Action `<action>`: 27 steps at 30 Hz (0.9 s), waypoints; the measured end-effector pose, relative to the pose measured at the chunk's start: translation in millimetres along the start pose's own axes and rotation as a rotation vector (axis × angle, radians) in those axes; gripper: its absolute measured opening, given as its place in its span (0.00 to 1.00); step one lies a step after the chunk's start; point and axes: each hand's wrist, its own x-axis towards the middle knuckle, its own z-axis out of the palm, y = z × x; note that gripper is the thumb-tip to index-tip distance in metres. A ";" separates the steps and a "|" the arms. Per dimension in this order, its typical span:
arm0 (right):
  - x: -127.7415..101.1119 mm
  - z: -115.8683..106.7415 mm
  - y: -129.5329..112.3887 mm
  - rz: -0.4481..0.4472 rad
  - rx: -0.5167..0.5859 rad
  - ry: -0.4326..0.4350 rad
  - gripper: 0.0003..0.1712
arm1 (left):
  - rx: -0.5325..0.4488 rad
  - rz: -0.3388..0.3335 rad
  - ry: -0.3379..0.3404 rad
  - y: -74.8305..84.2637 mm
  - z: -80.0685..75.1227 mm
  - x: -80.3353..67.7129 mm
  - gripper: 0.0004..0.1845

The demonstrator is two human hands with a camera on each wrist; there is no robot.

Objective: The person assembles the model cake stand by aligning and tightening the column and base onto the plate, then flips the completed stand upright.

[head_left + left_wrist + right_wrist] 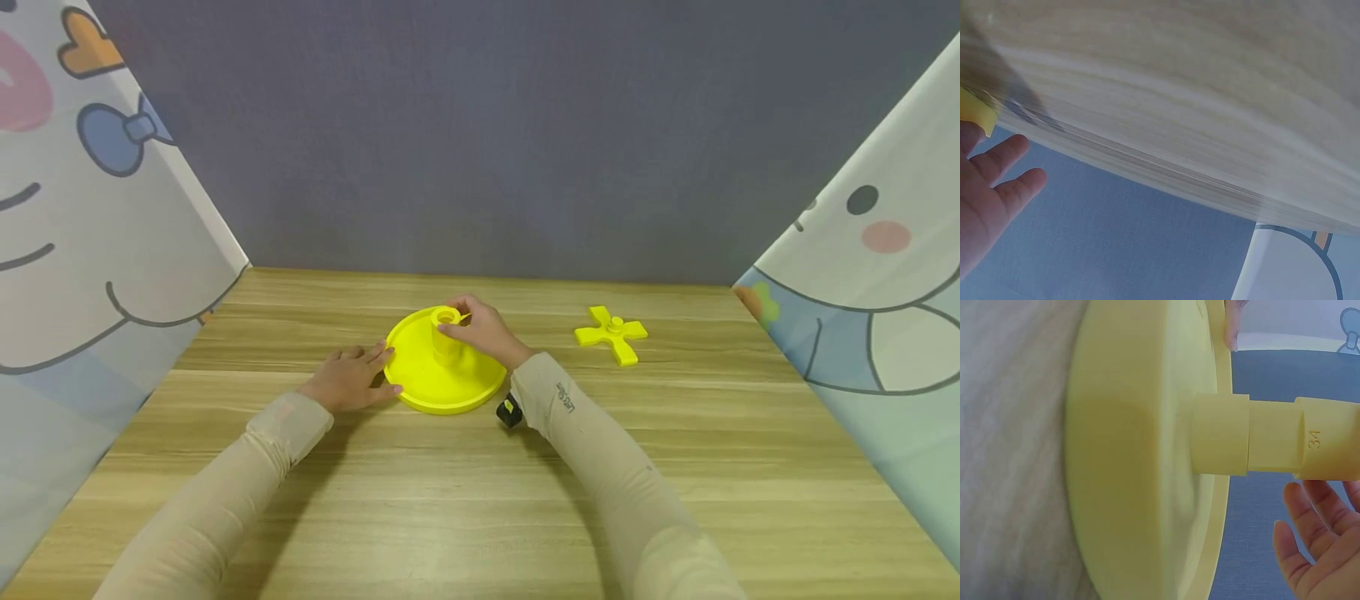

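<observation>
A round yellow dish (435,392) with a raised rim lies on the table, a socket standing at its centre. Upright in that socket is a hollow yellow tube (447,333); in the right wrist view its narrower section shows above the socket (1221,434), below a wider marked end (1329,439). My right hand (483,329) pinches the tube near its top, thumb in front and fingers behind. At the dish's left edge my left hand (351,379) rests with spread fingers touching the rim. The left wrist view catches only part of that hand (988,200) and a yellow corner.
To the right of the dish lies a flat yellow cross-shaped piece (612,335) with a short central peg. A small black device (509,411) sits at my right wrist. A grey panel (480,142) stands behind the wooden table (450,508), with cartoon-printed cloths on both sides.
</observation>
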 end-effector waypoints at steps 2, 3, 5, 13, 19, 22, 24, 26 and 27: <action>0.0 0.4 -0.3 0.008 0.002 -0.001 0.28 | 0.000 0.001 0.003 -0.5 0.4 0.0 0.41; -0.1 0.7 -0.4 0.012 0.004 0.000 0.28 | -0.002 0.001 0.004 -0.7 0.6 0.0 0.41; -0.3 1.5 -0.8 0.027 0.019 0.008 0.27 | -0.001 0.002 0.004 -1.0 1.1 0.1 0.41; -0.6 5.5 -0.2 0.058 0.048 0.027 0.28 | -0.019 -0.003 -0.003 0.8 0.6 -0.2 0.41; -0.8 5.0 -0.2 0.037 0.038 0.030 0.26 | -0.019 -0.008 -0.002 2.0 -0.6 -1.3 0.41; -0.8 4.8 0.4 0.028 0.017 0.033 0.28 | -0.019 -0.006 -0.001 2.6 -1.2 -1.5 0.41; -0.5 5.1 0.8 0.023 0.010 0.033 0.29 | -0.020 -0.006 -0.001 2.9 -1.5 -1.6 0.41; -0.2 5.3 1.1 0.020 0.003 0.035 0.28 | -0.017 -0.006 -0.001 3.0 -1.5 -1.9 0.41; -0.2 5.4 1.2 0.018 0.000 0.037 0.28 | -0.016 -0.006 -0.001 3.1 -1.6 -2.0 0.41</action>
